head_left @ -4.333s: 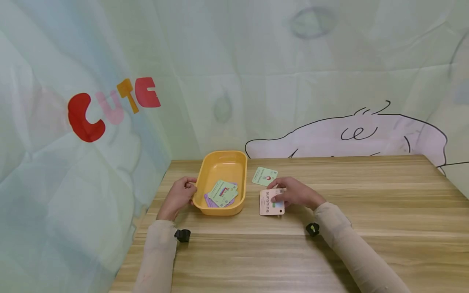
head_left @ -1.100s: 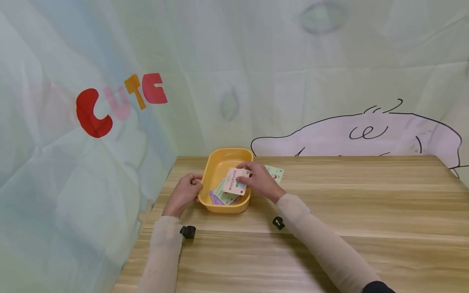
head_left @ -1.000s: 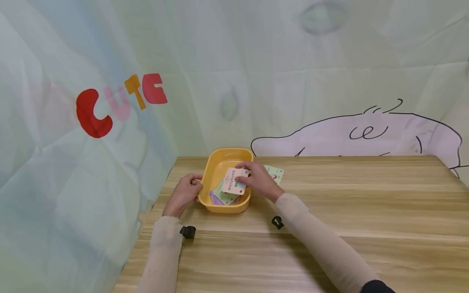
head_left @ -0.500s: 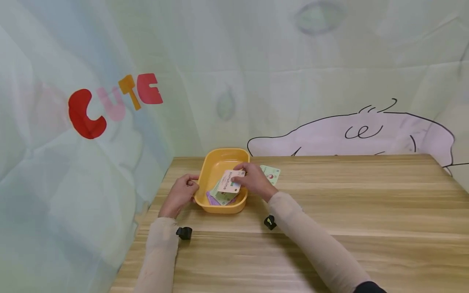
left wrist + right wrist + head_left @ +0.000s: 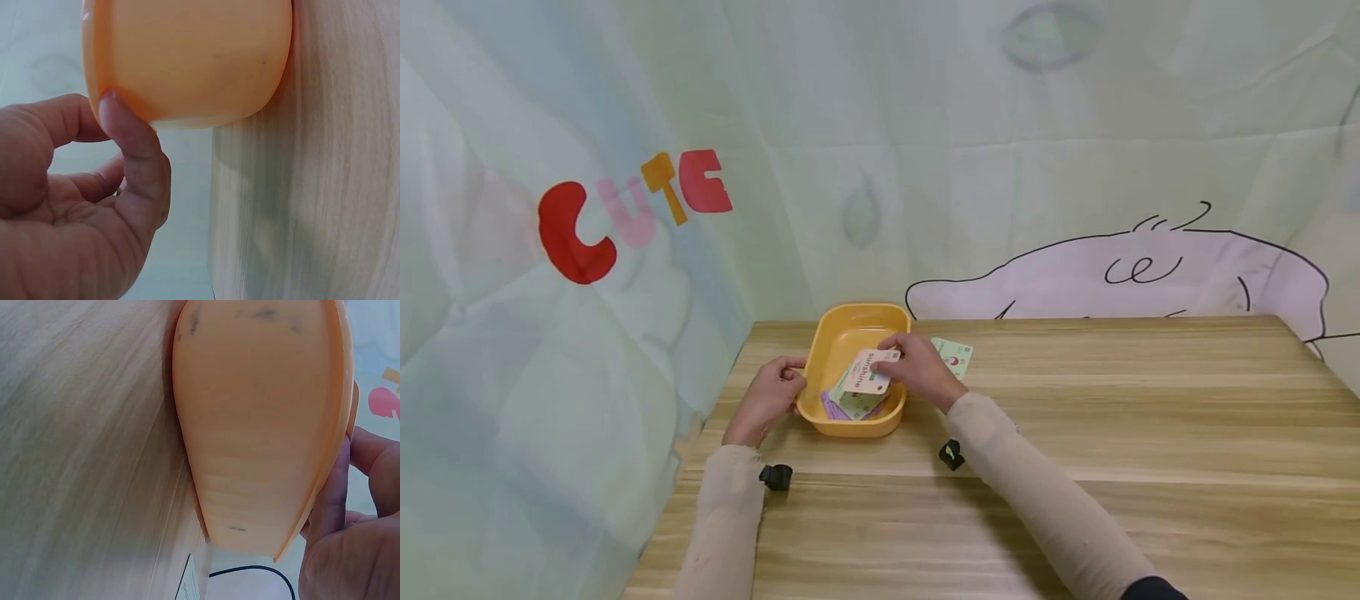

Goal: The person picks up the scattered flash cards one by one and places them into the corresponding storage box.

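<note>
My left hand (image 5: 767,398) pinches the left rim of a yellow plastic tray (image 5: 823,346); in the left wrist view thumb and finger (image 5: 134,134) meet at that rim. Over the tray's right side, my right hand (image 5: 921,367) pinches a pale pink card (image 5: 859,377) printed "sunshine". Beneath the pink card lie green cards (image 5: 855,407) and purple cards (image 5: 832,408) in the tray's near half. The tray wall hides most of the pink card in the right wrist view. A green card (image 5: 953,357) lies on the table just right of the tray, partly behind my right hand.
The wooden table (image 5: 1112,400) extends to the right and toward me. A printed cloth backdrop (image 5: 820,208) stands behind it and along its left side. Black wrist devices (image 5: 777,477) sit under both forearms.
Since the earliest frame, my right hand has carried the pink card leftward from the table to over the tray. In the last half second almost nothing moves. My left hand keeps its hold.
</note>
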`<state>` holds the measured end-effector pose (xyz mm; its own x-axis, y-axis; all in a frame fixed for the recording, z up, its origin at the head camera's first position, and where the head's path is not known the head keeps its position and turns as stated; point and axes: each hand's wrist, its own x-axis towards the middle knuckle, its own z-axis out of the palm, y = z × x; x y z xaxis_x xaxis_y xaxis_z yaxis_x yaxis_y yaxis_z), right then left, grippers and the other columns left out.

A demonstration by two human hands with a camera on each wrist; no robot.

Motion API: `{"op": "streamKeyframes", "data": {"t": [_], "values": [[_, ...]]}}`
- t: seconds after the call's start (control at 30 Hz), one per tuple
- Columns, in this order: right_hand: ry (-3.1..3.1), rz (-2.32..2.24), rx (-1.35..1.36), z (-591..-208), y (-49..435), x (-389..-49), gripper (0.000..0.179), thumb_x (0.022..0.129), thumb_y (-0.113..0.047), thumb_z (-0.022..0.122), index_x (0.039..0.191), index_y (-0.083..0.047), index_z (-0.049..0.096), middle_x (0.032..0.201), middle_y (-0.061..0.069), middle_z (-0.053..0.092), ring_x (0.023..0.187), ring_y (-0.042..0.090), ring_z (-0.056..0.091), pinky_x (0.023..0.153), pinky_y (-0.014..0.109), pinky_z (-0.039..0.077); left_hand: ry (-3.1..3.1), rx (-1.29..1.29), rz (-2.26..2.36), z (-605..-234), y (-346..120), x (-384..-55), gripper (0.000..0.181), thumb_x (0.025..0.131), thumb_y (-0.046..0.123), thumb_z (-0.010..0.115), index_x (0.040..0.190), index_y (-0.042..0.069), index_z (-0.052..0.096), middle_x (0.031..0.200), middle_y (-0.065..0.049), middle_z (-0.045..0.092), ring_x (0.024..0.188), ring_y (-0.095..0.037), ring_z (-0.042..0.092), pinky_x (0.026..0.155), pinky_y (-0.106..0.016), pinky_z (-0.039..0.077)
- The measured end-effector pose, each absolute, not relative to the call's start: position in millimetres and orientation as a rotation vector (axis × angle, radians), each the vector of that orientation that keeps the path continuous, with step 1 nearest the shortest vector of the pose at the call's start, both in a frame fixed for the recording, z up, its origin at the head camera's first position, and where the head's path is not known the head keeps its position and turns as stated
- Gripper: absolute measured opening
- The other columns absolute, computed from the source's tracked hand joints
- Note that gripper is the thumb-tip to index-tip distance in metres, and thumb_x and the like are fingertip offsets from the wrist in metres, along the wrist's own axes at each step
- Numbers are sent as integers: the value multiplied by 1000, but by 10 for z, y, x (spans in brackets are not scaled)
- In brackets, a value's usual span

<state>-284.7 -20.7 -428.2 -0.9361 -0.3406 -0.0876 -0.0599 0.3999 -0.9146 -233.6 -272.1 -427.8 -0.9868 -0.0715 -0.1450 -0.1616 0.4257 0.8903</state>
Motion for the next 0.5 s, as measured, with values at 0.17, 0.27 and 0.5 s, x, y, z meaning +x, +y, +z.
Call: {"op": "streamKeyframes", "data": {"t": [0.17, 0.27, 0.5], "values": [[2398, -1551, -363, -4281, -201, -2846, 32, 92, -20, 76, 119, -7, 65, 107, 7, 66, 90, 18, 66, 82, 33, 59, 2581, -223, 1618, -4273, -2713, -2340, 41, 100, 4, 48, 140, -3, 50, 101, -11, 49, 75, -20, 53, 59, -27, 52], [2413, -1540, -369, -4279, -198, -2841, 33, 92, -21, 76, 119, -7, 65, 107, 7, 66, 91, 17, 65, 80, 31, 58, 2579, -231, 1614, -4270, -2706, -2340, 41, 100, 4, 48, 140, -3, 50, 101, -11, 50, 75, -20, 53, 60, -27, 52], [2437, -1529, -378, -4278, -199, -2841, 33, 91, -25, 77, 117, -8, 66, 105, 6, 66, 89, 17, 64, 78, 30, 58, 2585, -228, 1609, -4273, -2713, -2350, 41, 100, 5, 48, 140, -2, 50, 100, -10, 50, 71, -17, 52, 60, -29, 53]]}}
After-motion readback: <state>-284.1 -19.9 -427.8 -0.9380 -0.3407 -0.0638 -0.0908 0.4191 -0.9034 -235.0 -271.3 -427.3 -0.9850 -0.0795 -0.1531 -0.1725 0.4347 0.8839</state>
